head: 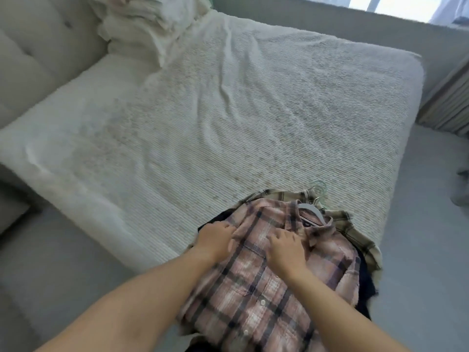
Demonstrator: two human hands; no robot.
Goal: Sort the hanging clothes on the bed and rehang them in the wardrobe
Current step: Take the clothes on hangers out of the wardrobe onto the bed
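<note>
A pile of clothes on hangers lies at the near corner of the bed (228, 110). On top is a pink plaid shirt (256, 295) on a white hanger (311, 210). Under it show a beige plaid shirt (355, 229) and a dark garment (365, 293), with several metal hanger hooks (319, 190) at the top. My left hand (215, 241) grips the pink shirt's left shoulder with curled fingers. My right hand (285, 248) lies on the shirt's chest near the collar, fingers bent into the cloth.
White textured bedspread covers the bed. Stacked white pillows (149, 24) sit at the far left by a grey padded headboard (38, 47). Grey carpet (418, 275) surrounds the bed. A curtain (446, 105) hangs at the right, and a window is behind.
</note>
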